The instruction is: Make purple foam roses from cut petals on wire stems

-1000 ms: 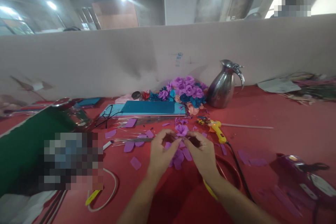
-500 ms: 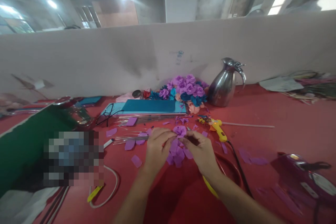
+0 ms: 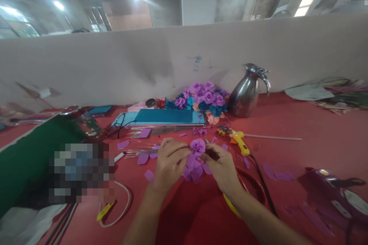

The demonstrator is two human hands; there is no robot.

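A purple paper flower is held up between my two hands, over the middle of the red table. My left hand pinches it from the left with bent fingers. From the right, the thumb and fingers of my right hand close on its lower edge. The flower's underside is hidden by the fingers. Just below lie loose purple paper petals. More cut purple pieces are scattered beside my left hand, near a bundle of thin wires.
A yellow glue gun with a glue stick lies right of my hands, its black cord running toward me. Behind are finished paper flowers, a blue sheet stack, eyeglasses and a steel jug. A purple device sits far right.
The flower has turned so that its face shows rounder toward me. My left hand has shifted slightly left and its fingers have moved; my right hand stays nearly in place.
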